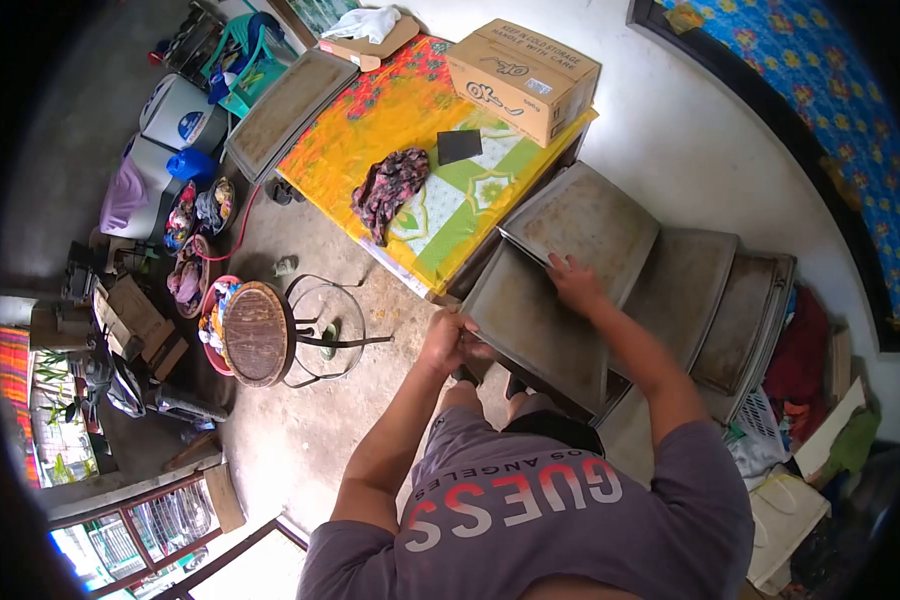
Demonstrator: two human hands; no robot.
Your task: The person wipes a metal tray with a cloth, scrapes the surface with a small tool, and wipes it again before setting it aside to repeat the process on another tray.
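The left hand (448, 342) grips a metal tray (530, 325) right of centre; the right hand (576, 285) lies spread near an adjoining tray (590, 215). At left, a red basin (217, 365) holds clothes (213, 324).

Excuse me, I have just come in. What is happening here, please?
A person in a grey printed T-shirt is handling a large, flat, worn metal tray. The left hand grips its left side; the right hand, fingers extended, is at its far side, beside a second similar tray. More such trays overlap at the right. A brown cardboard box sits on the yellow-covered table.
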